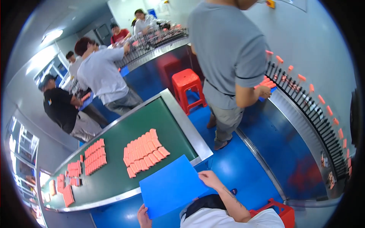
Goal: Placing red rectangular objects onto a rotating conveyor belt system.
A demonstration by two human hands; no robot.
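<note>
A flat blue sheet [173,188] is held out in front of me, over the metal edge of a green-topped table. My left hand [143,217] grips its lower left corner. On its right edge, my right hand [208,178] pinches the sheet between thumb and fingers. Just beyond the sheet, a block of small pink-orange pieces [143,152] lies in tight rows on the green table [167,129]. Farther left are more groups of such pieces [95,157], some neatly lined up and some loose.
A co-worker in a grey shirt [228,45] stands at a curved line of black pegs [304,102] topped with pink-orange pieces. Red stools stand by the table [186,79] and beside me [275,212]. Several people work at another peg line [148,45] behind.
</note>
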